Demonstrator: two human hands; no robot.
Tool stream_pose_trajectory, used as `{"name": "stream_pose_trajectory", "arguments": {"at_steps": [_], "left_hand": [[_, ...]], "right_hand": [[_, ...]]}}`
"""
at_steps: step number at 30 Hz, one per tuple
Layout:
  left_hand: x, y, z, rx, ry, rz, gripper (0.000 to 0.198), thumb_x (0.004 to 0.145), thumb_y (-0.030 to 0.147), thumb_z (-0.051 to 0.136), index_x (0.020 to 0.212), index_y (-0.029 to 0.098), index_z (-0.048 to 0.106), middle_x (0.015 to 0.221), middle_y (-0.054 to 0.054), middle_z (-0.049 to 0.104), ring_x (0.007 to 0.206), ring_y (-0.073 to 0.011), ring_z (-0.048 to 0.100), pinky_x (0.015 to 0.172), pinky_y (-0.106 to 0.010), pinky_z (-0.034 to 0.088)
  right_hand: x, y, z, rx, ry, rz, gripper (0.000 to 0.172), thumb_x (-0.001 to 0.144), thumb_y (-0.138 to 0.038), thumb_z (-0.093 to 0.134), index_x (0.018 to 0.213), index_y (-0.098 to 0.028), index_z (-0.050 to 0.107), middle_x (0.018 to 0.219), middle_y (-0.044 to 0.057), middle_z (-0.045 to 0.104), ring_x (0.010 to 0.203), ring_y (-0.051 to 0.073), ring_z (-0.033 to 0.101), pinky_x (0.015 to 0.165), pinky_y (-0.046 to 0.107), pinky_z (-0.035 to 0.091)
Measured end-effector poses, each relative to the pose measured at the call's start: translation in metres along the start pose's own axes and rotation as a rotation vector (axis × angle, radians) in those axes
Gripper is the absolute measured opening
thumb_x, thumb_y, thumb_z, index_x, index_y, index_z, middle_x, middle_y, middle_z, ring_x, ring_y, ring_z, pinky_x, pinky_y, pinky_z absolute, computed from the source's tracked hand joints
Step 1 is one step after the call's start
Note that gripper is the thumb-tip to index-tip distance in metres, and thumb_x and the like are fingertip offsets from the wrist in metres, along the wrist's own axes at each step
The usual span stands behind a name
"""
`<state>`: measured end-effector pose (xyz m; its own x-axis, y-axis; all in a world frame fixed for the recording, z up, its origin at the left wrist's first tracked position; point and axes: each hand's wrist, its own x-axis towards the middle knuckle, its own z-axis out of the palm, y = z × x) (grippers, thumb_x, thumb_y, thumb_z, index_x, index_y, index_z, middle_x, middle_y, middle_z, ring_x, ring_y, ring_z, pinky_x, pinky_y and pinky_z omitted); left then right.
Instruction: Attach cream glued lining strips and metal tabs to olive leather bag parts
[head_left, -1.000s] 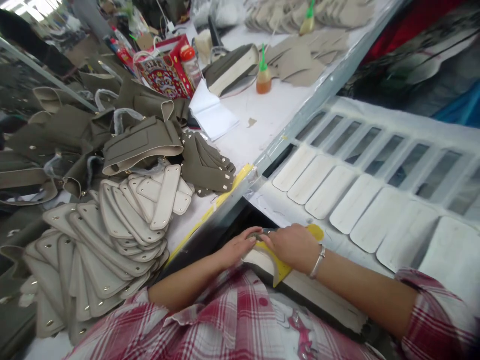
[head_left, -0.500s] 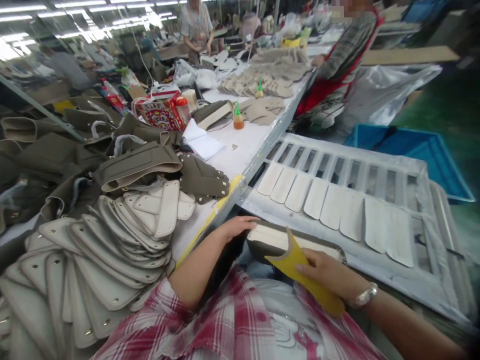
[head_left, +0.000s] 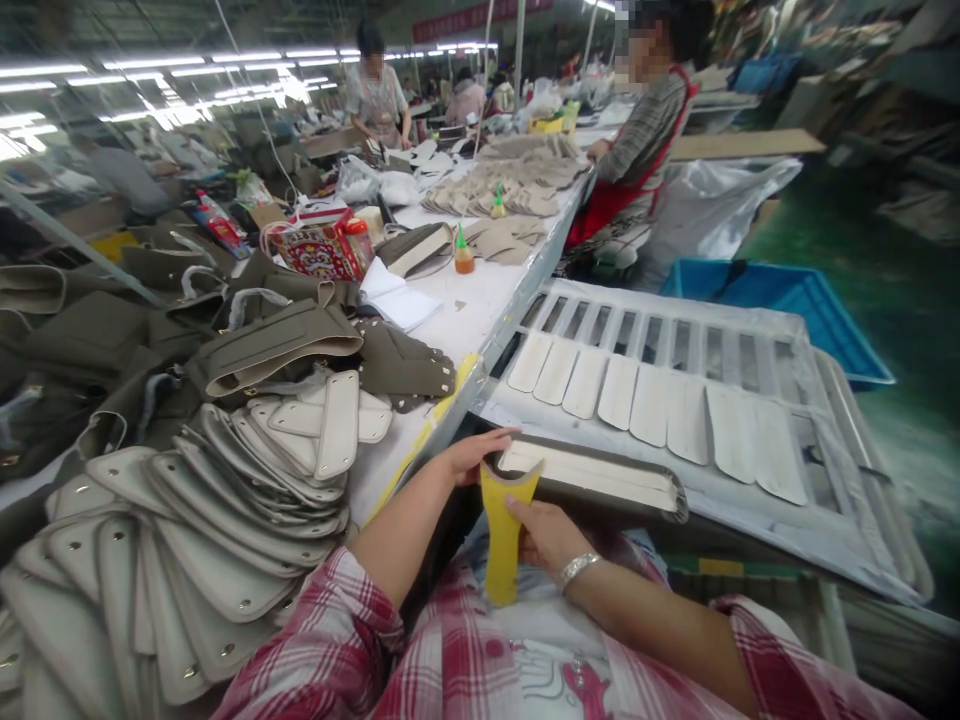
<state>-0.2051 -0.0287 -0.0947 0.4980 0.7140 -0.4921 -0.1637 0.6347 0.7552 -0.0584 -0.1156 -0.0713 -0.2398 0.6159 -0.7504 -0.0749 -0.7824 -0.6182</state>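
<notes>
While dark olive bag bodies (head_left: 277, 345) heap up at the left of the frame, pale panels (head_left: 210, 535) with small metal studs fan out in overlapping layers below them, down to the lower left corner. Past the heap, in the upper left, a red patterned paper bag (head_left: 319, 245) stands on the white surface (head_left: 484, 295), and farther right come a folded white sheet (head_left: 397, 297) and a bottle (head_left: 464, 258) with a green nozzle. Of the two hands, the left hand (head_left: 476, 455), near the centre of the frame, has its fingers stretched along the left end of a long olive piece (head_left: 600, 475) with a cream face; how firmly it grips cannot be told. Just right of that, the right hand (head_left: 551, 535) grasps a yellow tool (head_left: 502, 540), thumb on its front, the flared, curved end up in front of the olive piece's left end; whether they touch is unclear. That piece slants from the centre toward the right. Beyond it, a white slatted rack (head_left: 637, 300) carries a row of white strips (head_left: 652, 400), and at the right sits a blue crate (head_left: 855, 340).
</notes>
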Motion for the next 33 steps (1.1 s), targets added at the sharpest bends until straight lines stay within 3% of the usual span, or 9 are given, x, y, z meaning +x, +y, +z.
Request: {"name": "stream_pose_trajectory", "arguments": {"at_steps": [3, 6, 9, 13, 17, 22, 33], "left_hand": [[0.002, 0.001, -0.002, -0.039, -0.015, 0.014, 0.053, 0.077, 0.026, 0.063, 0.128, 0.024, 0.048, 0.092, -0.004, 0.065, 0.065, -0.0111, 0.060, 0.059, -0.022, 0.049], [0.004, 0.004, -0.003, -0.056, -0.020, 0.007, 0.050, 0.079, 0.026, 0.062, 0.127, 0.023, 0.049, 0.095, -0.005, 0.066, 0.075, -0.0137, 0.061, 0.066, -0.024, 0.050], [0.007, 0.005, -0.002, -0.118, -0.003, 0.012, 0.048, 0.084, 0.047, 0.051, 0.123, 0.020, 0.053, 0.098, -0.006, 0.065, 0.081, -0.0158, 0.061, 0.071, -0.026, 0.050], [0.012, 0.002, 0.002, -0.148, 0.025, 0.020, 0.065, 0.081, 0.068, 0.033, 0.123, 0.022, 0.053, 0.092, -0.005, 0.066, 0.078, -0.0161, 0.060, 0.070, -0.026, 0.049], [0.018, -0.001, 0.005, -0.006, 0.142, 0.056, 0.067, 0.082, 0.069, 0.027, 0.120, 0.021, 0.055, 0.090, -0.004, 0.066, 0.078, -0.0150, 0.059, 0.067, -0.023, 0.046], [0.025, -0.001, 0.011, 0.251, 0.344, 0.084, 0.067, 0.086, 0.066, 0.020, 0.113, 0.020, 0.061, 0.093, -0.003, 0.067, 0.089, -0.0170, 0.059, 0.079, -0.025, 0.044], [0.033, 0.011, 0.028, 0.367, 0.521, -0.031, 0.076, 0.082, 0.071, 0.019, 0.105, 0.015, 0.065, 0.092, -0.006, 0.068, 0.088, -0.0194, 0.061, 0.080, -0.027, 0.045]], "right_hand": [[0.006, -0.004, 0.007, 0.018, -0.047, 0.045, 0.020, 0.081, -0.032, 0.055, 0.076, -0.013, 0.057, 0.064, 0.007, 0.065, 0.046, 0.012, 0.058, 0.034, 0.017, 0.033], [0.011, -0.008, 0.008, 0.074, -0.094, 0.046, 0.020, 0.083, -0.033, 0.054, 0.080, -0.013, 0.058, 0.066, 0.006, 0.066, 0.049, 0.011, 0.059, 0.042, 0.018, 0.044], [0.015, -0.011, 0.007, 0.103, -0.115, 0.047, 0.020, 0.082, -0.033, 0.056, 0.082, -0.013, 0.059, 0.068, 0.006, 0.067, 0.051, 0.012, 0.061, 0.046, 0.020, 0.048], [0.019, -0.011, 0.002, 0.143, -0.153, 0.043, 0.020, 0.079, -0.033, 0.058, 0.083, -0.014, 0.060, 0.074, 0.007, 0.069, 0.052, 0.013, 0.062, 0.046, 0.021, 0.049], [0.025, -0.011, -0.003, 0.199, -0.229, 0.033, 0.028, 0.071, -0.039, 0.066, 0.081, -0.013, 0.061, 0.075, 0.008, 0.069, 0.054, 0.014, 0.063, 0.048, 0.020, 0.050], [0.030, -0.014, -0.011, 0.222, -0.269, 0.059, 0.037, 0.063, -0.046, 0.070, 0.078, -0.013, 0.061, 0.078, 0.010, 0.069, 0.056, 0.015, 0.063, 0.051, 0.022, 0.050], [0.032, -0.018, -0.019, 0.305, -0.334, 0.068, 0.033, 0.060, -0.045, 0.072, 0.074, -0.017, 0.061, 0.076, 0.005, 0.069, 0.062, 0.016, 0.064, 0.053, 0.022, 0.050]]}}
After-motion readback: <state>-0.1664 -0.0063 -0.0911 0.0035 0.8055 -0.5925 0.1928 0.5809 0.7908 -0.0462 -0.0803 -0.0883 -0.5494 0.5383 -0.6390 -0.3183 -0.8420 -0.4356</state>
